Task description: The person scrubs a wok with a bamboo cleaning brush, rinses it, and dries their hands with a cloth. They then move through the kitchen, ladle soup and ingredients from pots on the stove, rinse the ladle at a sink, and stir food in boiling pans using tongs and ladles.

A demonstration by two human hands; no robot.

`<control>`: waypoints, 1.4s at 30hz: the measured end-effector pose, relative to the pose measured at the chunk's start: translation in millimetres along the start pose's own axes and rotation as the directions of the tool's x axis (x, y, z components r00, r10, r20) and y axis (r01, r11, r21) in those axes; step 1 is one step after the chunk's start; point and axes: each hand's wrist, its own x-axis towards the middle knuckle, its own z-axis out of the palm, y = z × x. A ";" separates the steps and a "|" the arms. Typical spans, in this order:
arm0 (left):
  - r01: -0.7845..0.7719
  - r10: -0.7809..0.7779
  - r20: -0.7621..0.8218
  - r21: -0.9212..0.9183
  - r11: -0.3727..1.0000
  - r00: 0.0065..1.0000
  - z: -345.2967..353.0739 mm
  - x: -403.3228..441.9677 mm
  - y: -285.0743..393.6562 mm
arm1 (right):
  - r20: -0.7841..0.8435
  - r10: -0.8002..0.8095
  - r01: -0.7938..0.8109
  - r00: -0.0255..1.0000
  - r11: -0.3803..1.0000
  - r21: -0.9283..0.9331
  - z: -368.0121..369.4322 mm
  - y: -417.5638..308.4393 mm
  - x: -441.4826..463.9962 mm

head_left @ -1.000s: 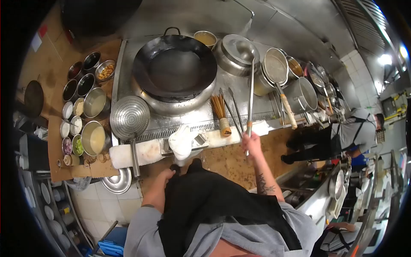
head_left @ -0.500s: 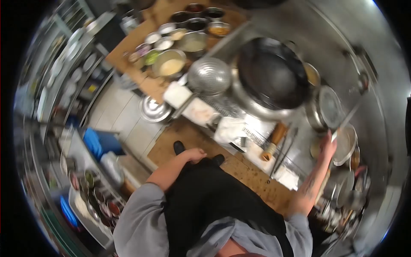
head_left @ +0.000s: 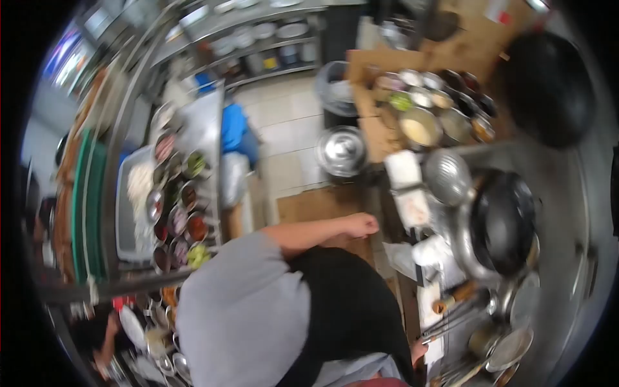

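In right hand, we hold ladle, grip wrapped round near end, far end extending outward. Left hand, curled into loose fist, well apart from ladle.

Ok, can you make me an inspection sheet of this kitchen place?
Surface: steel stove, white cloths along its front edge.
Job's things: ladle, blurred; wok on the burner.
Clutter: bowls crowded on a brown board; strainer and brush near the wok.
Hands: left hand curled, nothing seen in it; right hand apparently on the ladle's handle, mostly hidden.
Cables: nothing seen.
Surroundings: tiled floor, shiny lid, another person's arm at lower left.
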 end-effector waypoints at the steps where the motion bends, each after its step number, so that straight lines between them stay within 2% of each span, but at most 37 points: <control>1: -0.074 0.077 -0.079 0.035 0.997 0.994 -12.5 -11.4 11.9 | 0.031 0.008 0.000 0.999 0.965 -0.263 0.5 -19.1 4.1; 2: -0.067 0.074 -0.177 0.043 0.997 0.981 -24.5 -35.7 39.5 | 0.040 0.019 0.004 0.999 0.865 -0.502 -1.5 -33.1 16.3; 3: -0.184 0.196 -0.246 0.073 0.980 0.949 -35.7 -43.5 42.4 | -0.069 -0.150 0.079 0.986 0.795 -0.602 0.2 -44.9 19.6; 4: -0.216 0.232 -0.335 0.083 0.973 0.913 -47.1 -64.3 60.0 | -0.176 -0.313 0.101 0.933 0.700 -0.707 2.6 -60.2 19.7; 5: -0.296 0.345 -0.429 0.178 0.938 0.835 -58.1 -75.1 57.9 | -0.357 -0.599 0.193 0.717 0.663 -0.724 6.5 -75.5 19.4; 7: -0.394 0.560 -0.566 0.398 0.829 0.605 -82.6 -94.9 53.1 | -0.400 -0.799 0.561 0.449 0.600 -0.570 38.9 -174.2 -49.6; 8: -0.419 0.610 -0.606 0.444 0.792 0.510 -93.3 -115.7 61.1 | -0.388 -0.836 0.740 0.389 0.534 -0.410 65.0 -217.3 -85.9; 9: -0.423 0.640 -0.632 0.484 0.766 0.437 -102.7 -137.6 70.1 | -0.321 -0.844 0.839 0.430 0.505 -0.203 94.1 -256.5 -124.8; 10: -0.418 0.668 -0.648 0.528 0.740 0.365 -112.0 -160.6 78.0 | -0.280 -0.888 0.865 0.366 0.435 -0.249 124.8 -278.2 -140.1; 11: -0.409 0.698 -0.654 0.575 0.709 0.291 -122.5 -181.6 81.0 | -0.114 -0.877 0.885 0.466 0.459 0.082 154.0 -304.7 -187.5; 12: -0.366 0.693 -0.672 0.595 0.715 0.260 -134.5 -200.4 78.6 | 0.070 -0.891 0.884 0.450 0.455 0.105 179.4 -321.2 -221.3; 13: -0.322 0.687 -0.692 0.613 0.721 0.222 -145.8 -217.9 73.4 | 0.216 -0.895 0.867 0.391 0.437 0.239 215.0 -321.0 -224.0; 14: -0.276 0.675 -0.717 0.622 0.733 0.173 -154.9 -231.4 70.7 | 0.175 -0.978 0.856 0.118 0.189 0.481 254.5 -329.6 -238.2; 15: -0.252 0.646 -0.757 0.608 0.752 0.101 -162.0 -244.5 70.1 | 0.367 -0.920 0.826 0.134 0.309 0.471 274.2 -342.0 -261.2; 16: -0.228 0.610 -0.792 0.588 0.776 0.035 -166.7 -260.0 70.0 | 0.374 -0.923 0.823 -0.093 0.140 0.550 283.4 -366.9 -297.5; 17: -0.197 0.578 -0.815 0.573 0.796 -0.035 -171.4 -277.5 71.0 | 0.417 -0.889 0.779 -0.189 0.123 0.615 288.3 -388.8 -336.5; 19: -0.137 0.598 -0.792 0.611 0.780 -0.127 -169.3 -312.6 75.3 | 0.316 -0.816 0.659 -0.484 -0.102 0.745 310.8 -422.3 -374.7; 22: -0.020 0.626 -0.751 0.643 0.765 -0.210 -153.8 -353.9 80.4 | 0.076 -0.643 0.285 -0.762 -0.227 0.931 323.6 -467.2 -443.3; 25: -0.003 0.502 -0.822 0.522 0.853 -0.270 -158.4 -350.9 58.2 | -0.084 -0.544 0.240 -0.835 -0.497 0.834 369.9 -492.1 -480.5; 26: 0.086 0.458 -0.816 0.459 0.884 -0.353 -169.6 -334.4 31.8 | 0.006 -0.475 0.270 -0.880 -0.488 0.830 394.6 -503.3 -488.2; 27: 0.101 0.442 -0.816 0.438 0.893 -0.373 -162.9 -329.4 36.7 | 0.093 -0.397 0.297 -0.913 -0.489 0.820 414.9 -517.0 -492.3; 28: 0.129 0.439 -0.803 0.425 0.896 -0.404 -162.3 -331.4 46.8 | 0.143 -0.341 0.296 -0.929 -0.454 0.840 417.2 -533.9 -501.8; 29: 0.173 0.447 -0.782 0.414 0.893 -0.434 -166.5 -338.2 58.1 | -0.038 -0.382 0.134 -0.923 -0.415 0.900 423.0 -542.7 -507.4; 31: 0.139 0.409 -0.779 0.393 0.909 -0.474 -150.5 -328.3 89.8 | -0.190 -0.402 -0.127 -0.896 -0.180 0.975 406.4 -560.3 -523.6; 33: 0.209 0.458 -0.725 0.412 0.887 -0.515 -149.0 -320.7 110.0 | -0.274 -0.381 -0.250 -0.883 -0.114 0.962 411.8 -562.9 -524.8; 34: 0.189 0.409 -0.758 0.365 0.912 -0.508 -146.8 -310.5 109.7 | -0.317 -0.372 -0.310 -0.872 -0.082 0.947 415.2 -564.8 -525.9; 35: 0.188 0.372 -0.763 0.322 0.928 -0.528 -149.8 -297.5 102.6 | -0.328 -0.364 -0.310 -0.872 -0.108 0.945 428.0 -559.4 -526.3; 37: 0.177 0.287 -0.772 0.226 0.958 -0.568 -151.0 -275.3 93.3 | -0.220 -0.252 -0.192 -0.942 -0.132 0.973 445.9 -552.9 -521.9; 40: 0.204 0.296 -0.771 0.218 0.954 -0.563 -129.7 -268.2 122.7 | -0.307 -0.215 -0.309 -0.927 -0.025 0.951 438.0 -560.9 -513.7; 42: 0.202 0.275 -0.748 0.190 0.961 -0.604 -124.3 -260.4 124.6 | -0.328 -0.186 -0.348 -0.926 0.092 0.933 440.7 -556.5 -509.7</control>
